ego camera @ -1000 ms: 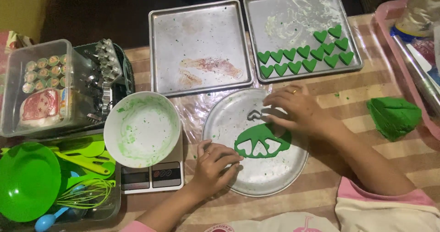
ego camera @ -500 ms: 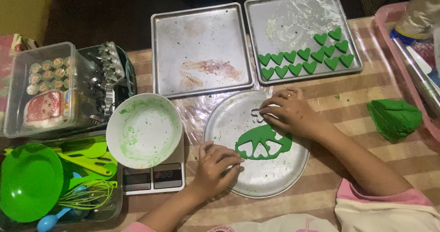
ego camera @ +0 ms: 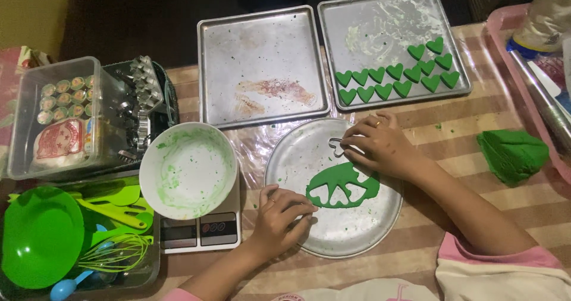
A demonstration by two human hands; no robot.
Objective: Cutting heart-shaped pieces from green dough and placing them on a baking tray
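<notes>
**Heart cutter held over a round tray of green dough**

Right hand is at the upper edge of the round metal tray; its fingers are pinched on a small metal heart cutter, held just above the rolled green dough sheet. The sheet lies near the middle of the tray and shows several heart-shaped holes. Left hand rests on the tray's lower left rim, fingers loosely curled, grasping nothing.

Behind the round tray, on the striped tabletop, sit two square baking trays: the left baking tray bare, the right baking tray carrying rows of green dough hearts. A lump of green dough lies well to the right. A white bowl, smeared green, stands on a kitchen scale beside the left hand.
</notes>
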